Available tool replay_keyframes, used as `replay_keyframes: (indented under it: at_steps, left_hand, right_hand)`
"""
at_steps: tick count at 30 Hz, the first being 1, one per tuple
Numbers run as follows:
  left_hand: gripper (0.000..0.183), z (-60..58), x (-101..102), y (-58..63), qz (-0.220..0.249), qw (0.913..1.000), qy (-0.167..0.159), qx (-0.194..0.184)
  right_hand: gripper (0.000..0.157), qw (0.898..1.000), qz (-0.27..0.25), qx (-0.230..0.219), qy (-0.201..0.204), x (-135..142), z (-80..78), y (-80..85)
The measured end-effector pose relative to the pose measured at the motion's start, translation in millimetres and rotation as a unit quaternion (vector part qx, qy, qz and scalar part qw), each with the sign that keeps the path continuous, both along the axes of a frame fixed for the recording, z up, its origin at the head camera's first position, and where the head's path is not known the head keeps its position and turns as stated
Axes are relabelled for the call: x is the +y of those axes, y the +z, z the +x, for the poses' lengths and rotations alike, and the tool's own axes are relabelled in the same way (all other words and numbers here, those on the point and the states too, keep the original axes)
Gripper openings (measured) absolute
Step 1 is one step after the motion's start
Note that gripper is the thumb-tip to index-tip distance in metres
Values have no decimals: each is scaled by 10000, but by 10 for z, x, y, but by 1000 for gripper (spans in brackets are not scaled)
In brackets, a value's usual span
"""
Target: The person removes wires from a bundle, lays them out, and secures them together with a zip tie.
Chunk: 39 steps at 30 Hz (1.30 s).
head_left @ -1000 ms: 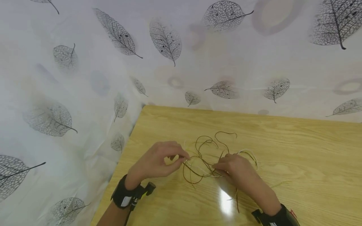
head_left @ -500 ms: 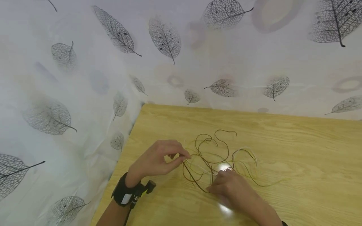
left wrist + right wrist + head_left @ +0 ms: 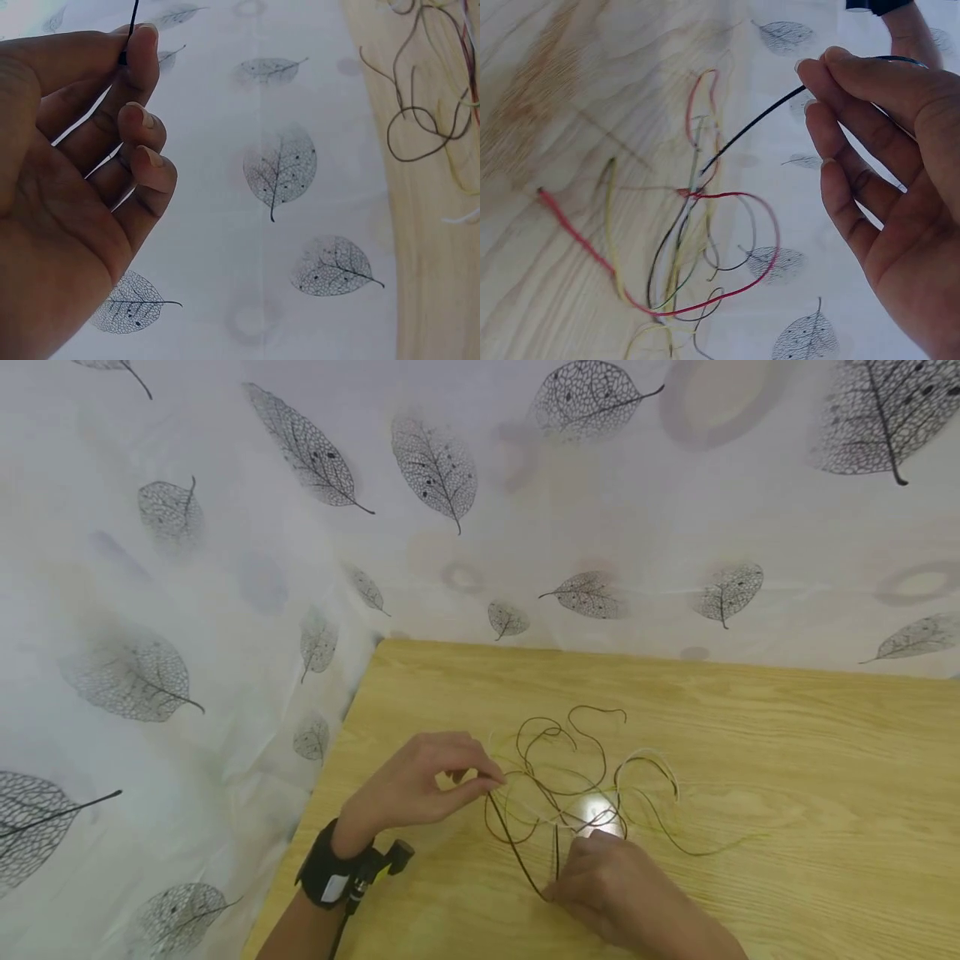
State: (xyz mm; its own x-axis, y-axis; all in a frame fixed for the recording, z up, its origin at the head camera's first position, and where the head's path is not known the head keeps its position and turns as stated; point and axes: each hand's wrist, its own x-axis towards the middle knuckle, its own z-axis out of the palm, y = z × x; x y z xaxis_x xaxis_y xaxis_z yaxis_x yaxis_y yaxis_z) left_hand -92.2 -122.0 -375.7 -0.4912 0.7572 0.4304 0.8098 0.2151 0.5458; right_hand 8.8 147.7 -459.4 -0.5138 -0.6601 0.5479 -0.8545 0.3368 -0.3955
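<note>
My left hand (image 3: 427, 781) is raised over the left part of the table and pinches the end of a thin black cord (image 3: 514, 850) between thumb and forefinger. The left wrist view shows that hand (image 3: 67, 165) with the cord's dark tip between the fingertips and the other fingers loosely bent. Closer to the front, my right hand (image 3: 630, 893) pinches the same cord, so a fairly straight length runs between the hands. From the right fingertips another dark stretch leads back to a loose tangle. In the right wrist view a red cord (image 3: 778, 232) curves through the tangle.
The tangle of brown, yellow, white and red cords lies mid-table, with a brown cord (image 3: 604, 760) looping at its back. The wood-grain table (image 3: 825, 777) meets leaf-printed sheeting (image 3: 637, 527) behind and at the left. A wrist camera (image 3: 393, 857) sits on my left wrist.
My right hand has moved from over the tangle down toward the front edge, pinching the black cord and drawing it straighter. My left hand has stayed in place.
</note>
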Motion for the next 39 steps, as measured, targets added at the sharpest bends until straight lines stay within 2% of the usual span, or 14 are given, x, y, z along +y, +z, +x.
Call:
replay_keyframes:
  at_steps: [5, 13, 22, 32, 39]
  left_hand:
    - [18, -4, 13, -6, -21, 10000, -5, -11]
    - [15, -24, 19, -45, -175, 9998, 10, 28]
    - [16, -21, 23, -53, -153, 9999, 8, -80]
    - [13, -2, 92, -68, 2, 9996, -202, -220]
    - [6, -10, 144, -91, -352, 9991, -168, -164]
  right_hand:
    - [17, 9997, 172, -48, 137, -2, 26, 1]
    - [14, 9953, 690, -213, -639, -1, -93, -195]
    - [21, 9828, 1428, -533, -1038, -2, -205, -226]
    - [26, 9752, 1428, -897, -1431, -19, -181, -225]
    - [30, 9694, 1589, -985, -1588, -9, -171, -216]
